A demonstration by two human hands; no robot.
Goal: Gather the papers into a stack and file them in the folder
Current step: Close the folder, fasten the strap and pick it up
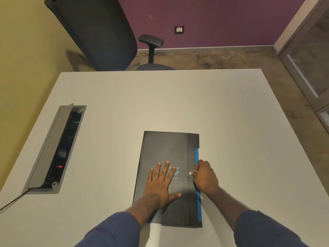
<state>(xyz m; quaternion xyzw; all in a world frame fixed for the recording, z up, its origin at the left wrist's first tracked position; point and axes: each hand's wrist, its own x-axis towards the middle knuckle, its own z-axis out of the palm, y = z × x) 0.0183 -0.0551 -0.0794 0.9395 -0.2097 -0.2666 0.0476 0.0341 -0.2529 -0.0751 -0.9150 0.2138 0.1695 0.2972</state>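
Although no loose papers can be seen anywhere on the bench (178, 104), the folder (165, 150) lies shut and flat near the near edge, somewhat toward the right side, with its spine to the left and a blue strip showing along its right-hand edge. The left hand (161, 182) rests flat on the cover, palm down and fingers spread, gripping nothing. The right hand (204, 174) is curled at the folder's right edge, thumb beside the round snap button (191, 173) on the closure tab; whether it presses the button or merely touches it cannot be determined.

Judgement: the gathering and filing appear complete, given that no sheets are visible outside the folder. What remains, at most, is securing the snap. Whether the snap is already fastened cannot be told.

Elsewhere on the bench, a cable tray (55, 148) with its lid raised sits toward the left edge, well apart from the folder, a small red light inside. Beyond the far edge stands an office chair (99, 32).
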